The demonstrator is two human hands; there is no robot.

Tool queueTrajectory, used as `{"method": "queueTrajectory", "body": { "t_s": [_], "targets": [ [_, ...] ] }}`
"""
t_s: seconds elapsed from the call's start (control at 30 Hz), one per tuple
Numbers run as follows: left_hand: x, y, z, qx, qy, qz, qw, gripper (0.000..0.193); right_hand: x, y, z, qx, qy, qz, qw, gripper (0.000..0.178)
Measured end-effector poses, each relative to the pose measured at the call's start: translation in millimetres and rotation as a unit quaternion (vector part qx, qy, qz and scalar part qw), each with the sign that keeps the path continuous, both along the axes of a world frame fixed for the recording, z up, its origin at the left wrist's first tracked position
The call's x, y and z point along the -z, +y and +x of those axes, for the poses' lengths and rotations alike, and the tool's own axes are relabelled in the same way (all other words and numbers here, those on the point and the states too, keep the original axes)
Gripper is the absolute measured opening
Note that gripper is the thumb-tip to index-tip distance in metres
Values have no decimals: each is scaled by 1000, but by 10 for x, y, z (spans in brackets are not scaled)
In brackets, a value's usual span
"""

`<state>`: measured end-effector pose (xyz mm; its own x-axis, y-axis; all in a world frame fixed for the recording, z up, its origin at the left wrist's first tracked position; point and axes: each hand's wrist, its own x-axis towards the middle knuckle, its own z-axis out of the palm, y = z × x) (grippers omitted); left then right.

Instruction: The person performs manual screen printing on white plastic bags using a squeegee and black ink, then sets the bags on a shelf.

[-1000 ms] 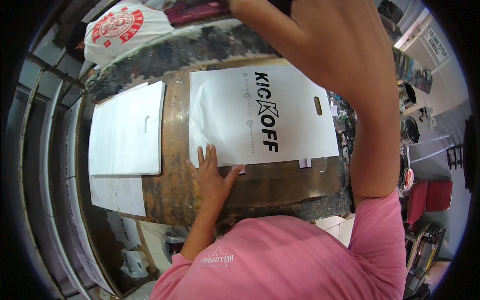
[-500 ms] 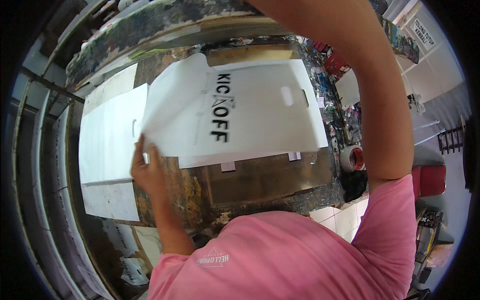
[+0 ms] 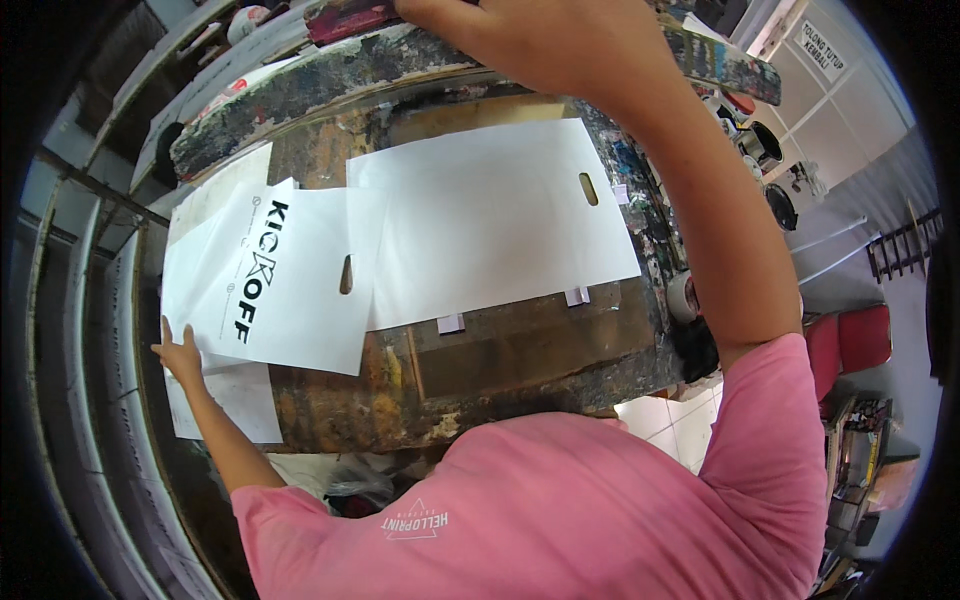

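My left hand (image 3: 182, 357) is at the lower left corner of a white flat bag (image 3: 310, 310) with black printed lettering and a die-cut handle hole. The thumb lies over the bag's edge, with the other fingers fanned along its outer side. This bag slants over a stack of white bags (image 3: 215, 348) at the table's left. A blank white bag (image 3: 480, 225) lies flat in the middle, its handle hole at the right. My right hand (image 3: 455, 22) reaches the far side, beside a dark red bar (image 3: 345, 20) above the paint-stained frame (image 3: 400, 62); its fingertips are cut off by the picture edge.
Small pale tabs (image 3: 451, 323) stick to the stained table (image 3: 540, 350) along the blank bag's near edge. A tape roll (image 3: 683, 297) stands at the right edge. Metal racks (image 3: 105, 330) line the left; a red chair (image 3: 860, 335) stands at right.
My left hand has carried the printed bag leftward from over the middle onto the left stack, uncovering the blank bag. My right hand has come into view at the far edge.
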<state>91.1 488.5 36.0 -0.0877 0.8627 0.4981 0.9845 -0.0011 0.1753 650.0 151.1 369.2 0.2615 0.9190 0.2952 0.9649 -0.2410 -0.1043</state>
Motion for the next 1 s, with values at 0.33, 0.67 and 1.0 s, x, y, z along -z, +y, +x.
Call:
{"method": "queueTrajectory", "body": {
  "t_s": [0.33,0.67,1.0],
  "targets": [
    [-1181,-2395,2689,512,-628,-193,553,115,1077,-228,111,-91,-104,248,959,51],
    [340,-3158,2430,349,-414,-199,817,98,2631,-548,326,-215,143,-114,959,42],
    [680,-3116,2394,352,-272,-213,870,105,3601,1793,1762,-176,-11,45,983,43]
  ]
}}
